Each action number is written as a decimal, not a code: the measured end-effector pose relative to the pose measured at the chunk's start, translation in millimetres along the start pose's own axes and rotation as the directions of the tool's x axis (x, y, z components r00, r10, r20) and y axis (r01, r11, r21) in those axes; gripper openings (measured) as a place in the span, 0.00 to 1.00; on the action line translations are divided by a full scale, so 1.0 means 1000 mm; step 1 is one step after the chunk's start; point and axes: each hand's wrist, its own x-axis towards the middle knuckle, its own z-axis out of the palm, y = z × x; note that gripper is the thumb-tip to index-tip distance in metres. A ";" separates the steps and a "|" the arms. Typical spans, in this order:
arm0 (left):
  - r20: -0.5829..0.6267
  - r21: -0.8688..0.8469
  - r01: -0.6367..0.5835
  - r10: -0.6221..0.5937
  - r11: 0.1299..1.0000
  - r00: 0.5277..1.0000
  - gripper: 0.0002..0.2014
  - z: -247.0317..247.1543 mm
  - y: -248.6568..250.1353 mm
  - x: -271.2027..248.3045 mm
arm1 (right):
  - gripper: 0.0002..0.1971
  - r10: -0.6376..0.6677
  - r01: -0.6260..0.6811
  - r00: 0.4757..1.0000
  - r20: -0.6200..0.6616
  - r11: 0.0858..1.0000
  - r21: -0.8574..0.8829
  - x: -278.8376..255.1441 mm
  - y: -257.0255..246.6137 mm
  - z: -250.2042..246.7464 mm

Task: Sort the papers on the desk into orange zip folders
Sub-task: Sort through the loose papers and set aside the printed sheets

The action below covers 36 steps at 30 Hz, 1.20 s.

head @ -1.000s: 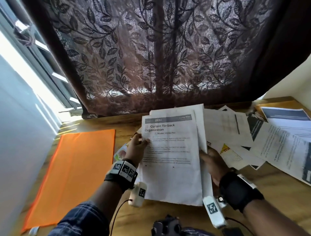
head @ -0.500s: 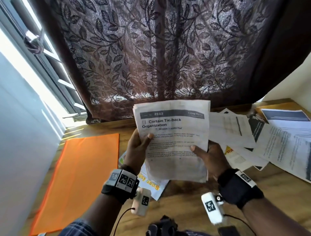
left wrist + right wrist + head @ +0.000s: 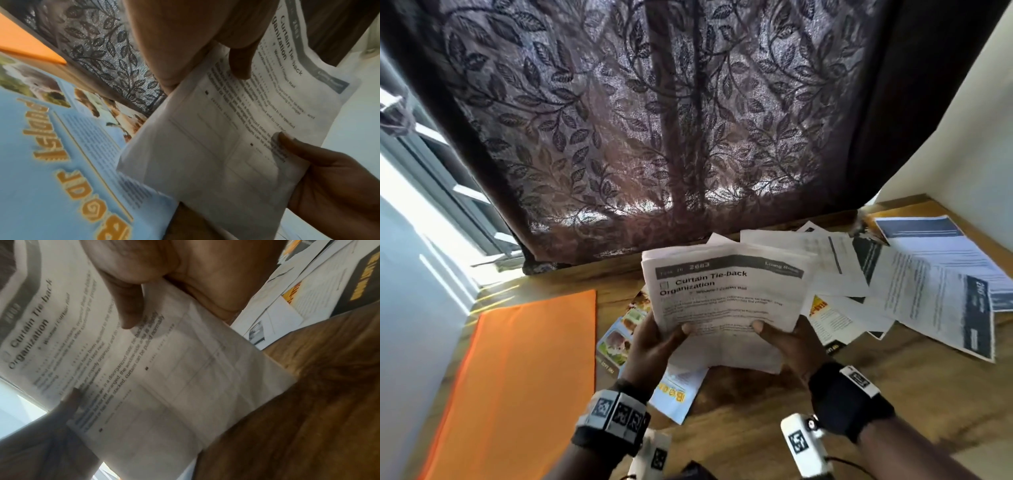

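Orange zip folder [image 3: 517, 377] flat on desk [image 3: 739, 428], both hands' fingers [image 3: 760, 325] pinching paper stack [image 3: 726, 301] above it

We hold both forearms forward and raised, the left hand [image 3: 650, 346] and right hand [image 3: 796, 346] level and near each other, each thumb pinching down on top, remaining fingers curled underneath.

The top sheet [image 3: 726, 294] of the held stack reads "2683" in a grey band, then "Curtain Tie-back Organization". A blue leaflet [image 3: 61, 162] lying on the desk carries orange letters, "Bear Island".
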 end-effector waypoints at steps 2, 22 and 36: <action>0.031 0.022 -0.001 0.001 1.000 1.000 0.13 -0.001 0.003 0.002 | 0.14 0.016 -0.016 1.000 0.004 1.000 0.013 0.002 -0.001 -0.001; -0.226 -0.014 0.095 -0.096 0.995 0.969 0.15 -0.051 -0.039 0.003 | 0.11 0.193 -0.173 0.981 0.024 0.923 -0.344 0.073 0.003 0.010; -0.299 0.001 0.176 -0.168 0.984 0.939 0.12 -0.084 -0.047 0.008 | 0.42 0.258 0.010 0.966 0.032 0.087 -0.996 0.162 0.030 -0.005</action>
